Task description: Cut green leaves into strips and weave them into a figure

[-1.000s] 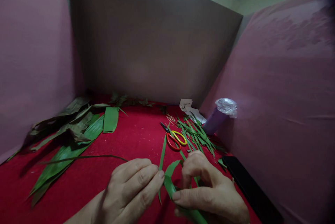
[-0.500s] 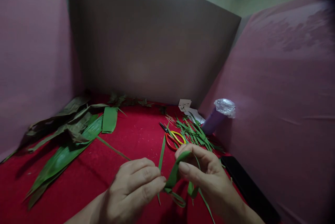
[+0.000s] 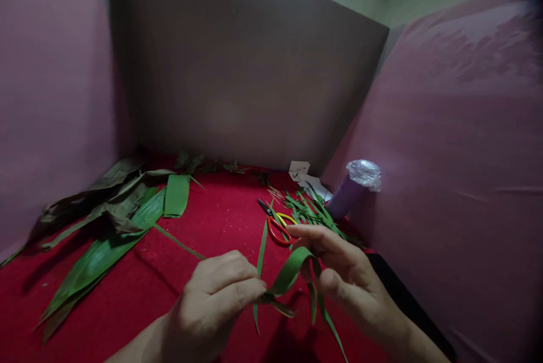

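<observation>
My left hand [image 3: 218, 301] pinches one end of a green leaf strip [image 3: 291, 273], low in the middle of the head view. From there the strip arches up and to the right, with narrow ends hanging below. My right hand [image 3: 356, 286] stands beside the arch, thumb and fingers spread apart around its right side. Whether any right fingertip behind the strip still touches it, I cannot tell. Just beyond my right fingertips lie scissors [image 3: 279, 231] with red and yellow handles, their dark blades pointing away. A thin leaf strip [image 3: 262, 250] lies on the red cloth between my hands.
Large green leaves [image 3: 106, 261] and dried brown leaves [image 3: 93, 193] cover the left side. At the right are cut leaf strips [image 3: 311, 207], a purple cup [image 3: 345, 196] with a crinkled clear cover, paper [image 3: 299, 169] and a black flat object [image 3: 394, 289]. Panels enclose the red cloth [image 3: 216, 199].
My right thumb and fingers have come off their pinch on the leaf strip and spread, shifting slightly right. The strip's loop has opened into a wider arch. My left hand keeps its hold.
</observation>
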Demonstrator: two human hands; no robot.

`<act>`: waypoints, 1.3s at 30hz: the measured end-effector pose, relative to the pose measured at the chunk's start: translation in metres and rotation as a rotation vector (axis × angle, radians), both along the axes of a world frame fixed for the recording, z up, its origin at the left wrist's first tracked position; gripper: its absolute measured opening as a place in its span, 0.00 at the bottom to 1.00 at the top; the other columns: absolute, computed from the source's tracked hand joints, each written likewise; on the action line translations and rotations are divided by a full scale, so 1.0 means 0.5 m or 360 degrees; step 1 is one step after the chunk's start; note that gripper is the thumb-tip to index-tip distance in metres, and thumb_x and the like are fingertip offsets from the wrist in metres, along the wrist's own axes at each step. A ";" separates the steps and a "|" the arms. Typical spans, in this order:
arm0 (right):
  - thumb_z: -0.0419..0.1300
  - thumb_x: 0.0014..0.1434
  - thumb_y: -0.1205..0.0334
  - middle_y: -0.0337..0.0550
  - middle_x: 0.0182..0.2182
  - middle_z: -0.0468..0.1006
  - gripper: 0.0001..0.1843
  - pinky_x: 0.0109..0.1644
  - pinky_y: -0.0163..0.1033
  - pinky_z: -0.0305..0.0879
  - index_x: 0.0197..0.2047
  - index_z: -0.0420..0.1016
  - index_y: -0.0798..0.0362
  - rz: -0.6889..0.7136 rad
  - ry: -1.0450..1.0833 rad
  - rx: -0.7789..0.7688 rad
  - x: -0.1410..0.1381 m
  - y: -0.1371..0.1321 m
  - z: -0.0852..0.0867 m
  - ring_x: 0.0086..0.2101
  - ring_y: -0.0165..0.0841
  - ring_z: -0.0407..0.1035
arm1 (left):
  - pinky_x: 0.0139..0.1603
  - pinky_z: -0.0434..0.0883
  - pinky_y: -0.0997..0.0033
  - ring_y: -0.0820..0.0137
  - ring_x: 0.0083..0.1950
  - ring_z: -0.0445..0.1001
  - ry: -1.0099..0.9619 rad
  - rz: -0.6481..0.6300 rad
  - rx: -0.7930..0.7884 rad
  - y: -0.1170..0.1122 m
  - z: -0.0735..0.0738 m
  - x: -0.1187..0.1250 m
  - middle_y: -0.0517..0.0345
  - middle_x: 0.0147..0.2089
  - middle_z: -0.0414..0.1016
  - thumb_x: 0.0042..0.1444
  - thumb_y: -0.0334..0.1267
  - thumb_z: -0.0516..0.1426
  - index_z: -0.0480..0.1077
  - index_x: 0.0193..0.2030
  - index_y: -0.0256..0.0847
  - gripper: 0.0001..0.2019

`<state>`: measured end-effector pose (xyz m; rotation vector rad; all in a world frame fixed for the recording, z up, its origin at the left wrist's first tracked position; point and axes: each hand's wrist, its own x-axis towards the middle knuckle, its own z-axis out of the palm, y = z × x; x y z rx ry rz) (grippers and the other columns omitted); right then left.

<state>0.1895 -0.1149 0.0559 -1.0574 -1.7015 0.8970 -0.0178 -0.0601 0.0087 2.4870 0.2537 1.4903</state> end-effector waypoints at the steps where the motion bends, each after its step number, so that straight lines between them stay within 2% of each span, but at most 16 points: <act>1: 0.54 0.57 0.44 0.44 0.34 0.73 0.24 0.38 0.39 0.66 0.51 0.69 0.50 -0.0038 -0.0003 -0.0047 0.000 -0.001 0.008 0.34 0.34 0.67 | 0.28 0.70 0.73 0.71 0.28 0.72 0.0018 0.0063 0.0091 0.002 -0.002 0.000 0.54 0.27 0.74 0.59 0.28 0.50 0.72 0.38 0.37 0.09; 5: 0.60 0.56 0.55 0.40 0.29 0.75 0.09 0.35 0.34 0.63 0.37 0.74 0.51 -0.0081 -0.0193 -0.0204 -0.004 -0.007 0.047 0.31 0.31 0.67 | 0.31 0.71 0.71 0.70 0.31 0.73 0.0115 0.0340 0.0429 0.008 -0.003 -0.002 0.54 0.29 0.75 0.60 0.28 0.47 0.71 0.39 0.37 0.11; 8: 0.63 0.52 0.53 0.37 0.24 0.72 0.11 0.30 0.31 0.61 0.32 0.74 0.53 -0.0068 -0.0187 -0.0458 -0.009 -0.015 0.058 0.26 0.27 0.65 | 0.32 0.71 0.68 0.68 0.32 0.72 0.0176 0.0498 0.0619 0.013 0.000 -0.006 0.51 0.29 0.75 0.60 0.28 0.46 0.71 0.38 0.34 0.13; 10: 0.59 0.52 0.45 0.39 0.25 0.73 0.19 0.28 0.32 0.62 0.32 0.72 0.55 0.0034 0.0086 -0.0804 -0.014 -0.019 0.044 0.23 0.27 0.66 | 0.33 0.71 0.65 0.65 0.34 0.72 0.0217 0.0588 0.0704 0.014 -0.001 -0.009 0.48 0.31 0.76 0.61 0.27 0.45 0.72 0.38 0.31 0.14; 13: 0.48 0.55 0.37 0.47 0.26 0.76 0.29 0.30 0.35 0.65 0.34 0.70 0.57 0.0112 0.0517 -0.1303 -0.029 -0.020 -0.005 0.23 0.30 0.71 | 0.37 0.71 0.60 0.61 0.39 0.72 0.0250 0.0657 0.0794 0.011 -0.008 -0.015 0.45 0.36 0.77 0.60 0.27 0.44 0.71 0.41 0.28 0.15; 14: 0.46 0.54 0.34 0.47 0.23 0.75 0.33 0.29 0.35 0.65 0.33 0.70 0.58 0.0177 0.0675 -0.1424 -0.034 -0.020 -0.024 0.22 0.30 0.71 | 0.39 0.71 0.60 0.60 0.40 0.72 0.0261 0.0665 0.0813 0.010 -0.011 -0.016 0.45 0.37 0.77 0.60 0.27 0.44 0.71 0.42 0.28 0.15; 16: 0.50 0.53 0.34 0.46 0.23 0.75 0.33 0.31 0.34 0.65 0.36 0.71 0.60 0.0348 0.0912 -0.1497 -0.044 -0.021 -0.056 0.24 0.30 0.72 | 0.41 0.70 0.59 0.60 0.42 0.72 0.0283 0.0667 0.0842 0.006 -0.015 -0.019 0.45 0.39 0.77 0.60 0.27 0.43 0.71 0.43 0.27 0.16; 18: 0.62 0.47 0.41 0.42 0.22 0.74 0.29 0.29 0.29 0.62 0.39 0.72 0.60 0.0455 0.1005 -0.1470 -0.050 -0.023 -0.074 0.22 0.25 0.69 | 0.42 0.70 0.59 0.60 0.43 0.72 0.0312 0.0655 0.0858 0.004 -0.017 -0.021 0.45 0.40 0.77 0.61 0.27 0.43 0.71 0.44 0.27 0.17; 20: 0.67 0.46 0.49 0.38 0.21 0.72 0.23 0.27 0.25 0.58 0.37 0.73 0.61 0.0473 0.0999 -0.1432 -0.049 -0.028 -0.075 0.21 0.21 0.65 | 0.42 0.70 0.59 0.60 0.42 0.72 0.0322 0.0645 0.0872 0.003 -0.018 -0.022 0.45 0.40 0.77 0.60 0.27 0.43 0.71 0.44 0.27 0.17; 23: 0.67 0.48 0.55 0.37 0.21 0.70 0.17 0.25 0.24 0.54 0.35 0.74 0.60 0.0469 0.0855 -0.1379 -0.040 -0.036 -0.059 0.21 0.19 0.62 | 0.42 0.70 0.59 0.60 0.42 0.72 0.0316 0.0635 0.0864 0.002 -0.017 -0.025 0.45 0.40 0.77 0.60 0.27 0.43 0.72 0.44 0.27 0.17; 29: 0.65 0.49 0.52 0.38 0.23 0.70 0.17 0.27 0.27 0.56 0.31 0.71 0.58 0.0247 0.0491 -0.1215 -0.024 -0.056 0.000 0.23 0.22 0.62 | 0.44 0.70 0.59 0.60 0.44 0.72 0.0330 0.0618 0.0844 0.002 -0.016 -0.032 0.45 0.42 0.77 0.61 0.27 0.41 0.71 0.46 0.27 0.18; 31: 0.60 0.55 0.52 0.38 0.22 0.70 0.14 0.27 0.28 0.57 0.31 0.72 0.56 0.0158 0.0123 -0.0930 -0.023 -0.059 0.027 0.24 0.24 0.62 | 0.45 0.70 0.61 0.62 0.44 0.72 0.0298 0.0580 0.0825 0.003 -0.015 -0.033 0.45 0.41 0.77 0.61 0.26 0.42 0.71 0.46 0.27 0.18; 33: 0.57 0.58 0.56 0.38 0.22 0.71 0.10 0.29 0.31 0.60 0.30 0.73 0.52 -0.0026 -0.0252 -0.0410 -0.024 -0.059 0.050 0.25 0.28 0.63 | 0.46 0.70 0.62 0.64 0.44 0.73 0.0249 0.0529 0.0786 0.004 -0.015 -0.032 0.47 0.40 0.77 0.60 0.25 0.43 0.71 0.45 0.28 0.17; 35: 0.54 0.59 0.62 0.40 0.24 0.73 0.09 0.32 0.34 0.62 0.33 0.75 0.51 -0.0123 -0.0551 -0.0022 -0.026 -0.055 0.066 0.27 0.30 0.65 | 0.48 0.69 0.64 0.66 0.44 0.73 0.0186 0.0500 0.0705 0.005 -0.016 -0.031 0.49 0.39 0.78 0.60 0.24 0.45 0.72 0.45 0.29 0.16; 37: 0.52 0.58 0.69 0.40 0.26 0.74 0.10 0.35 0.35 0.63 0.36 0.74 0.51 -0.0091 -0.0719 0.0204 -0.030 -0.047 0.073 0.28 0.30 0.66 | 0.47 0.69 0.66 0.68 0.43 0.73 0.0088 0.0506 0.0593 0.006 -0.014 -0.028 0.51 0.38 0.78 0.59 0.24 0.47 0.72 0.44 0.31 0.14; 39: 0.50 0.58 0.71 0.40 0.28 0.75 0.12 0.35 0.35 0.65 0.39 0.73 0.51 -0.0053 -0.0764 0.0249 -0.035 -0.037 0.071 0.29 0.30 0.67 | 0.45 0.71 0.68 0.70 0.40 0.74 -0.0016 0.0494 0.0486 0.004 -0.009 -0.025 0.53 0.35 0.78 0.58 0.25 0.50 0.72 0.42 0.33 0.11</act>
